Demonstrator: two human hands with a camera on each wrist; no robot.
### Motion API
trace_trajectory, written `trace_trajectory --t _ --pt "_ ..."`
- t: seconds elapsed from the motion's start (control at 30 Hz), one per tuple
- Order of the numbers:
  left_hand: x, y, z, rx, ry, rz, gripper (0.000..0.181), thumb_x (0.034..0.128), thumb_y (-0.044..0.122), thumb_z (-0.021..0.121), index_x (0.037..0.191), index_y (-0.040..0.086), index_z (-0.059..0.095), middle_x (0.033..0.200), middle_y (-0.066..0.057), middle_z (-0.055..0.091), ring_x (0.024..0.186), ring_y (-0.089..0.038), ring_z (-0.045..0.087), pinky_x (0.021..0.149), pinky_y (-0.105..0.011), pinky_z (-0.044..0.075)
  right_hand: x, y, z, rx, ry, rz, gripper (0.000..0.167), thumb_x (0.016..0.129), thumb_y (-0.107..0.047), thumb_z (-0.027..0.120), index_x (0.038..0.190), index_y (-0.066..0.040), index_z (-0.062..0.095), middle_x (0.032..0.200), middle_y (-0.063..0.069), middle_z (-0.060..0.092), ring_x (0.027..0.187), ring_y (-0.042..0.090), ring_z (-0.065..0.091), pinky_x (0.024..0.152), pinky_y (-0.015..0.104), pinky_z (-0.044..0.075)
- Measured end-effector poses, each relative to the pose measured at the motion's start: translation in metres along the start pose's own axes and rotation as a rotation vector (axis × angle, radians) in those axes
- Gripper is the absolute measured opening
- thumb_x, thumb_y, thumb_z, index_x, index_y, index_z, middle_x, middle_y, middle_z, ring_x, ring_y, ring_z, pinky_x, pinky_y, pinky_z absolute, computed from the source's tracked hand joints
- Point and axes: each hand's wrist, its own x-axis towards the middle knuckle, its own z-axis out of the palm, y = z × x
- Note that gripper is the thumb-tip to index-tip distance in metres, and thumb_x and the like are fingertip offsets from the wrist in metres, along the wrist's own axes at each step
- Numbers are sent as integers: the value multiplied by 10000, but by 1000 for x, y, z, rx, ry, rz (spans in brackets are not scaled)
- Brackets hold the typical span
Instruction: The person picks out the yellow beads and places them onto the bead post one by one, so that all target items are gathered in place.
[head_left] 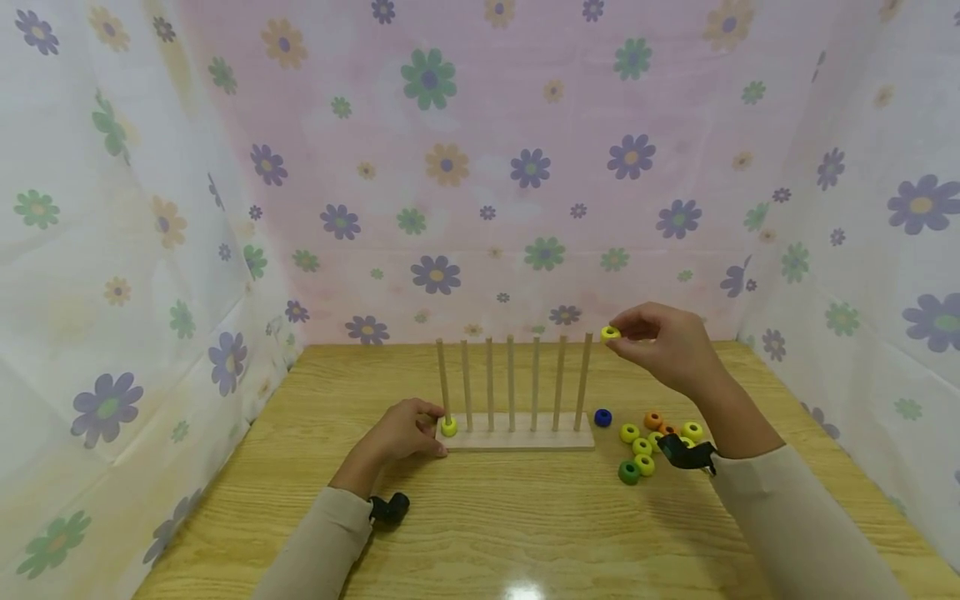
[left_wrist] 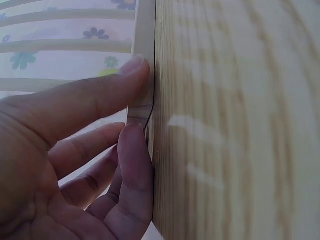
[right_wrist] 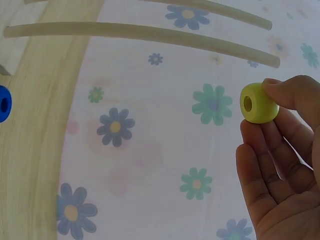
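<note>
The right hand (head_left: 663,346) pinches 1 yellow bead (right_wrist: 261,106) between thumb and fingertips, up in the air above the table (head_left: 480,533), just beside the top of the rightmost of 7 pegs (head_left: 511,383). The bead looks light, hard and smooth, so it should not squash, though its rounded sides could roll or slip under a careless pinch. The best hold is across those sides, as here, leaving the hole clear.

The left hand (head_left: 401,432) grips the left end of the wooden base (head_left: 517,442), which lies between the table's left and right edges. The base seems stiff but light enough to shift, and its end is a sound place to steady it. The tall, thin pegs look poorer handles. A blue bead (head_left: 603,422) and other loose beads (head_left: 641,448) lie toward the table's right edge.
</note>
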Motion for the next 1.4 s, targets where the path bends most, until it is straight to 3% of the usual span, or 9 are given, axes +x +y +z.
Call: trace_trajectory --t 0.23,0.77,1.0,1.23,1.4 --pt "0 -1 0 -29 7 0 626 812 175 907 1382 86 663 1266 -94 694 949 -169 696 821 -368 589 6 -5 4 15 41 -40 193 904 -276 833 1061 -182 770 1027 -22 749 903 151 715 759 108 518" --pt "-1 3 4 24 32 -20 586 812 151 902 1357 109 688 1262 -83 684 974 -170 691 832 -374 582 16 -17 7 41 93 -139 159 887 -195 847 1026 -166 774 1004 -19 748 881 142 716 756 90 514" --pt "0 4 5 16 45 -24 602 813 153 902 1366 91 674 1289 -96 693 1031 -198 691 881 -404 583 20 -26 8 44 83 -138 162 894 -238 843 1036 -208 770 1025 -78 736 896 87 709 771 189 572" --pt "1 5 5 5 34 -19 606 806 158 908 1363 95 677 1323 -114 684 1068 -220 694 894 -413 583 23 -34 14 74 52 -162 140 907 -234 830 1027 -185 777 1036 -25 743 895 138 724 772 179 567" --pt "1 5 4 21 35 -16 608 799 165 914 1357 98 680 1323 -118 681 1044 -197 695 866 -388 586 27 -42 19 97 36 -178 138 910 -221 826 1030 -169 782 1052 -3 750 904 160 731 788 268 597"
